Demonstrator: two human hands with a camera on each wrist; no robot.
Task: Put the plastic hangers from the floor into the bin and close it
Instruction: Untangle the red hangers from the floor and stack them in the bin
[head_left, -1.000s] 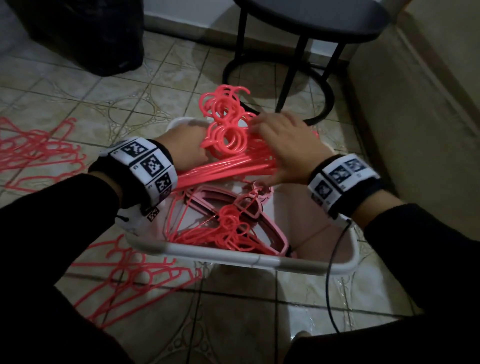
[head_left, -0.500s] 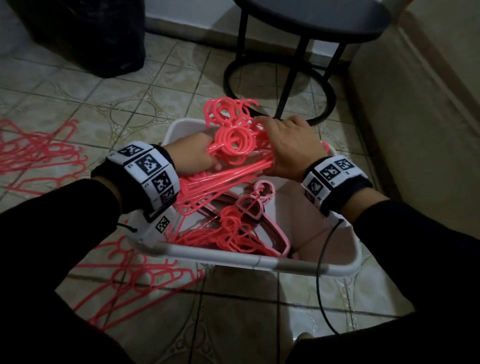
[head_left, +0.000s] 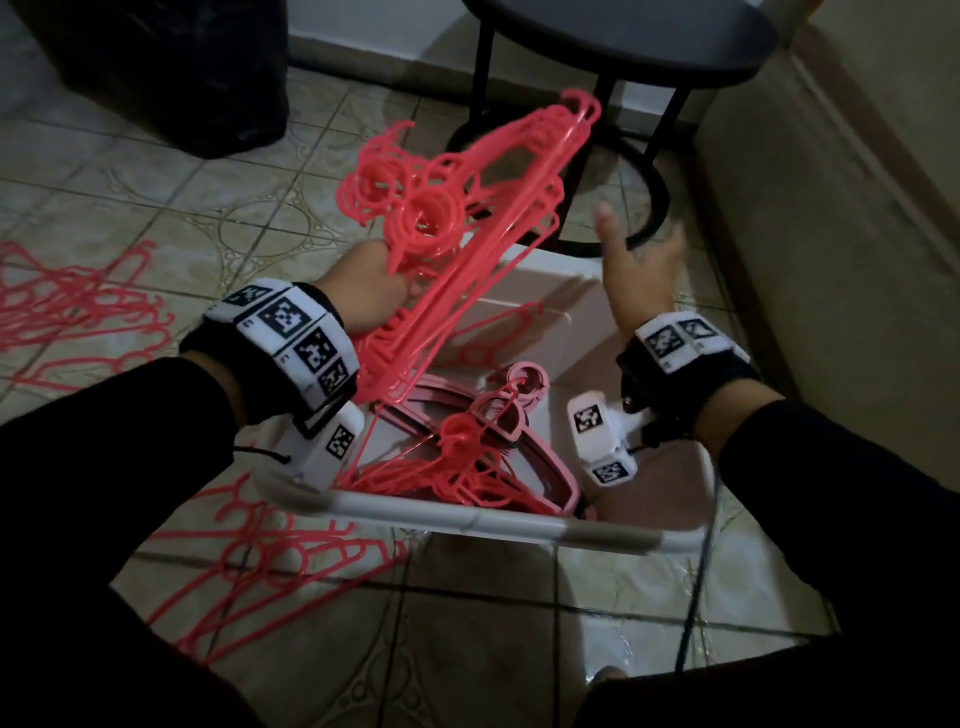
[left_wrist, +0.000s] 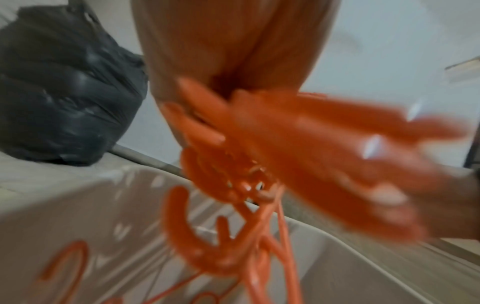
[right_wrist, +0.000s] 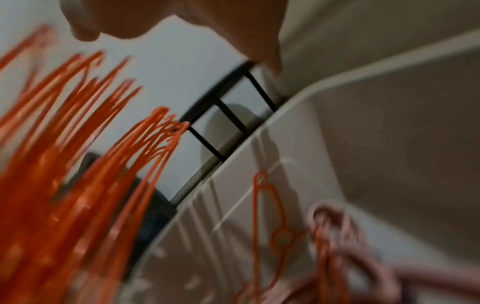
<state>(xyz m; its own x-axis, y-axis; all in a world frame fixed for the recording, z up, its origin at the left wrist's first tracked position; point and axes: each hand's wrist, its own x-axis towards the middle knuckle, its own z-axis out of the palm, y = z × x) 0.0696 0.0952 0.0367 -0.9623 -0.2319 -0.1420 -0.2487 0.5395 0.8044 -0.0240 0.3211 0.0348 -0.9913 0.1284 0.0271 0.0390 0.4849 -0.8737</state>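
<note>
A white bin (head_left: 467, 517) stands on the tiled floor before me, with several coral and pink hangers (head_left: 467, 457) lying inside. My left hand (head_left: 366, 291) grips a thick bundle of coral hangers (head_left: 467, 208) by the neck, tilted up over the bin's left side; the same bundle (left_wrist: 233, 185) fills the blurred left wrist view. My right hand (head_left: 636, 260) hovers above the bin's far right corner, fingers spread, holding nothing. In the right wrist view the bundle (right_wrist: 78, 164) stands to the left of the bin wall (right_wrist: 259, 185).
More coral hangers lie on the floor at the left (head_left: 67, 306) and beside the bin's near left corner (head_left: 260, 561). A black round side table (head_left: 623, 47) stands behind the bin, a black bag (head_left: 171, 67) at the back left, a beige wall (head_left: 831, 260) on the right.
My right hand has let go of the bundle and moved right, opening. The left hand has tipped the bundle up so its far ends rise over the bin.
</note>
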